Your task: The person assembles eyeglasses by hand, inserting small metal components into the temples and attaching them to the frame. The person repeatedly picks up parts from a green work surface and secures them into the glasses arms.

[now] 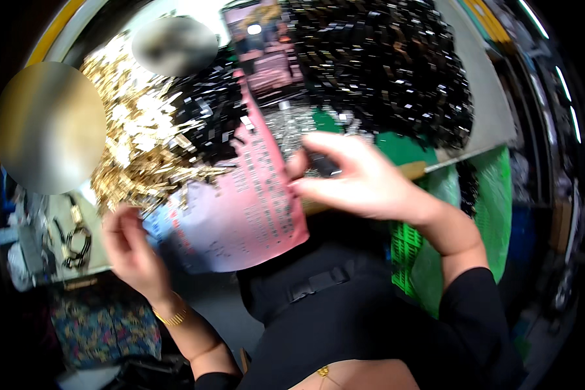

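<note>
My right hand (364,179) is over the right edge of a pink and blue printed sheet (240,227). Its fingers are curled around a small dark piece (324,164), whose exact kind I cannot make out. Blurred by motion, my left hand (133,250) is at the sheet's left corner, beside a heap of flat gold metal pieces (143,143). Whether its fingers hold anything is not visible. Shiny black pieces (208,104) lie on the sheet next to the gold ones. Small silver pieces (286,127) lie beyond my right hand.
A large heap of shiny black pieces (383,71) covers the far right of the table. A phone (266,58) with a lit screen lies between the heaps. Green plastic bags (497,214) and a green basket (404,257) are at the right. A coiled dark cord (78,247) lies at the left.
</note>
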`<state>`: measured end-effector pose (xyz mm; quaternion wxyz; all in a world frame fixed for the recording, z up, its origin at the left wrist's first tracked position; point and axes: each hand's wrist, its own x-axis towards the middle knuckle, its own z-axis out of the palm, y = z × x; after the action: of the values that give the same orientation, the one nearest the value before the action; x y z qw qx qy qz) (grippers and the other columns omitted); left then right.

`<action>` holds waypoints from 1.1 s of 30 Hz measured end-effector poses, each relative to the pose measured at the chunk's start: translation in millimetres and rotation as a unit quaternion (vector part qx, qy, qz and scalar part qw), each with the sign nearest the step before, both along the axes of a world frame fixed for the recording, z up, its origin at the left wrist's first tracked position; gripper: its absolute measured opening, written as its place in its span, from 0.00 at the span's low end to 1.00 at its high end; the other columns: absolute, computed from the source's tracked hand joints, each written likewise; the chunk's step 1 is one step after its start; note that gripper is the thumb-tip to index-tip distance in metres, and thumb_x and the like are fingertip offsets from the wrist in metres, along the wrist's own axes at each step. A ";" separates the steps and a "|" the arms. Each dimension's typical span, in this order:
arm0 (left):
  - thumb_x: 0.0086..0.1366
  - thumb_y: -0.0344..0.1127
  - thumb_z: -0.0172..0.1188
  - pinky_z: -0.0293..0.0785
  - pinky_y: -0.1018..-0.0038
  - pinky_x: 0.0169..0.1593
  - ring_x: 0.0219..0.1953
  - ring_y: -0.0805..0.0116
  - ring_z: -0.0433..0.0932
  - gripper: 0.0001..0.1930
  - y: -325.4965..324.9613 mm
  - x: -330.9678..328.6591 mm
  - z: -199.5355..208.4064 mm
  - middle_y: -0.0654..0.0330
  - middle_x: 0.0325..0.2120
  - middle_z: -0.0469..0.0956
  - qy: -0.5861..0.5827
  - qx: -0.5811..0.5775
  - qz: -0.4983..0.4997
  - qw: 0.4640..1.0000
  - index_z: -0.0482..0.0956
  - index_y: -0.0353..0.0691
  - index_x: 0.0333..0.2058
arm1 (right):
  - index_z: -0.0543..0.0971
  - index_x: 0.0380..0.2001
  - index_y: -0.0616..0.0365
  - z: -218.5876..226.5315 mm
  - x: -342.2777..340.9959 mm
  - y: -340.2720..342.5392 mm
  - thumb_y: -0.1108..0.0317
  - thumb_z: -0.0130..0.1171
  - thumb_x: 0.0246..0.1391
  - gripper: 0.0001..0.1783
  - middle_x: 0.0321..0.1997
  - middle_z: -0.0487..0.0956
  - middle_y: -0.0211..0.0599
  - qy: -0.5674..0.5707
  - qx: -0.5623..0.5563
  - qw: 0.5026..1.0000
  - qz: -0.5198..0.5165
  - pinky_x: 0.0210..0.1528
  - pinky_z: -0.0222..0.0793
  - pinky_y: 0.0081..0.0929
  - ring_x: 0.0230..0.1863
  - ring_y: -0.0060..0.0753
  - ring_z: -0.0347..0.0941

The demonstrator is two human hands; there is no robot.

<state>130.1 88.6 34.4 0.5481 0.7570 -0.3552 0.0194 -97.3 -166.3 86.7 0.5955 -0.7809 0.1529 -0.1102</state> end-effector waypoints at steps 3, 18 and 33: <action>0.66 0.24 0.65 0.76 0.78 0.43 0.36 0.76 0.81 0.15 -54.5 -100.0 13.9 0.57 0.39 0.82 0.174 0.021 -0.160 0.971 0.76 0.33 0.51 | 0.77 0.39 0.65 1.7 7.2 23.6 0.69 0.65 0.56 0.12 0.36 0.81 0.39 0.039 0.168 0.985 -0.012 0.37 0.77 0.28 0.38 0.28 0.80; 0.73 0.32 0.60 0.71 0.83 0.31 0.26 0.83 0.75 0.14 -115.0 -81.9 -5.5 0.66 0.24 0.80 0.131 0.135 -0.044 0.981 0.79 0.32 0.53 | 0.74 0.38 0.53 -16.1 -72.6 -52.8 0.74 0.62 0.49 0.12 0.31 0.74 0.35 0.174 -0.641 0.738 -0.117 0.26 0.76 0.34 0.30 0.37 0.80; 0.68 0.28 0.63 0.75 0.73 0.36 0.30 0.68 0.78 0.04 -33.0 -48.8 3.8 0.57 0.30 0.80 -0.064 0.180 0.124 0.974 0.81 0.33 0.38 | 0.78 0.40 0.63 10.4 -91.2 -24.4 0.76 0.63 0.59 0.07 0.27 0.76 0.26 0.140 -0.217 0.944 -0.205 0.32 0.64 0.16 0.29 0.13 0.68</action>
<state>81.3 55.6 38.2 0.3720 0.8785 -0.2912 0.0714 -188.6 -190.7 97.1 0.3483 -0.8507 0.3642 -0.1497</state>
